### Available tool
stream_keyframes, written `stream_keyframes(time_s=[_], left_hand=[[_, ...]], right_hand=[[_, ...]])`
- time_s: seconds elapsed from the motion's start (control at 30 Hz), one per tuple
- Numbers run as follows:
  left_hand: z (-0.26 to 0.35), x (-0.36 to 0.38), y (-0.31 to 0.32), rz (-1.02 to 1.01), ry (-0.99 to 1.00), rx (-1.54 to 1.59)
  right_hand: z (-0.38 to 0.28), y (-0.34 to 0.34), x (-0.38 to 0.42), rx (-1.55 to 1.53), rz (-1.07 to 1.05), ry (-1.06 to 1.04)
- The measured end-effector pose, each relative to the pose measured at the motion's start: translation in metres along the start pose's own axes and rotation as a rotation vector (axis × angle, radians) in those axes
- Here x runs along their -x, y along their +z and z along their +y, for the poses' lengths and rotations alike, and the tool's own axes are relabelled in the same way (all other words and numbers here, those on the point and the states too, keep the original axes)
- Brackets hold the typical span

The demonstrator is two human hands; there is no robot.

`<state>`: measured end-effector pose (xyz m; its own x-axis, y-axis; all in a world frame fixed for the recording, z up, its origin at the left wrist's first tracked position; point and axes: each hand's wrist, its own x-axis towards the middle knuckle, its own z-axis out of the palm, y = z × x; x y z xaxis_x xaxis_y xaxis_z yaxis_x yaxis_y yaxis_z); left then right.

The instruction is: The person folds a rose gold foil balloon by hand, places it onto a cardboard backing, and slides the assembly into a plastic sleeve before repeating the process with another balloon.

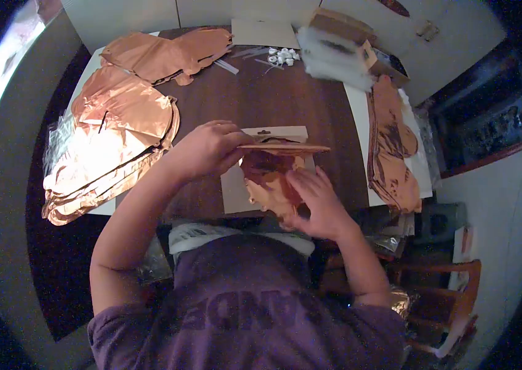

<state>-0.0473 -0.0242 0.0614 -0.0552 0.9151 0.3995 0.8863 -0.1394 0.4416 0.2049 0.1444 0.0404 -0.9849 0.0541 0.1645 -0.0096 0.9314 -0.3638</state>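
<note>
A folded rose-gold foil balloon [270,185], flat and uninflated, is held over the front of the table. My left hand [212,148] is closed, pinching it at its upper left, where a flat folded edge runs out to the right. On the lower right side, my right hand [318,203] has its fingers and thumb around the foil, pressing against it. Beneath lies a pale card [298,132] with a hanging slot at its top edge, partly hidden by the foil and my hands.
Flat rose-gold foil pieces [125,102] are piled on the left, with more foil [390,148] on the right. Small white rolls [282,57], clear straws [227,66], plastic wrapping [335,61] and an open box [387,65] sit at the back. A wooden chair [452,290] stands lower right.
</note>
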Motion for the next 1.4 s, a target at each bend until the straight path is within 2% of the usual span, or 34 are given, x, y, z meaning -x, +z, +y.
stream_keyframes(time_s=[0.1, 0.2, 0.3, 0.4, 0.5, 0.6, 0.7, 0.8, 0.9, 1.0, 1.03, 1.1, 1.2, 1.3, 1.4], left_hand=[[0.005, 0.000, 0.001, 0.040, 0.038, 0.012], [0.014, 0.003, 0.000, 0.019, 0.005, 0.011], [0.013, 0.004, -0.001, 0.017, 0.009, 0.004], [0.011, 0.005, -0.003, 0.018, -0.001, 0.001], [0.012, 0.005, -0.006, -0.002, -0.032, 0.012], [0.012, 0.006, -0.004, 0.008, -0.022, 0.020], [0.010, 0.008, 0.001, 0.027, -0.002, 0.023], [0.013, 0.008, -0.002, 0.011, 0.003, 0.022], [0.013, 0.006, -0.005, 0.016, 0.007, 0.013], [0.020, 0.002, -0.009, -0.024, -0.046, 0.010], [0.023, 0.000, -0.011, -0.048, -0.072, 0.011], [0.019, 0.000, -0.006, -0.013, 0.063, 0.027], [0.018, 0.005, 0.002, -0.014, 0.221, 0.002], [0.019, 0.016, 0.013, -0.133, 0.253, -0.028], [0.009, 0.023, 0.027, -0.233, 0.247, -0.016]], right_hand=[[-0.010, -0.003, 0.015, 0.049, -0.078, -0.064], [-0.006, 0.012, 0.028, 0.058, -0.030, -0.142], [0.010, 0.036, 0.028, 0.100, 0.151, -0.290], [0.015, 0.038, 0.020, 0.015, 0.122, -0.267], [-0.015, 0.008, 0.006, -0.032, 0.044, -0.162], [-0.014, 0.016, 0.012, 0.144, 0.042, -0.198], [0.000, 0.036, 0.020, 0.181, 0.145, -0.250], [0.004, 0.034, 0.015, -0.018, 0.233, -0.270], [0.006, 0.022, 0.004, -0.256, 0.218, -0.093], [-0.003, 0.008, -0.030, -0.289, 0.051, 0.509], [-0.006, 0.008, -0.039, -0.195, 0.067, 0.559], [-0.011, 0.008, -0.054, -0.007, 0.099, 0.657], [0.002, 0.027, -0.046, 0.131, 0.182, 0.489], [0.010, 0.028, -0.026, 0.132, 0.257, 0.658], [0.025, 0.009, -0.010, 0.164, 0.256, 0.554]])
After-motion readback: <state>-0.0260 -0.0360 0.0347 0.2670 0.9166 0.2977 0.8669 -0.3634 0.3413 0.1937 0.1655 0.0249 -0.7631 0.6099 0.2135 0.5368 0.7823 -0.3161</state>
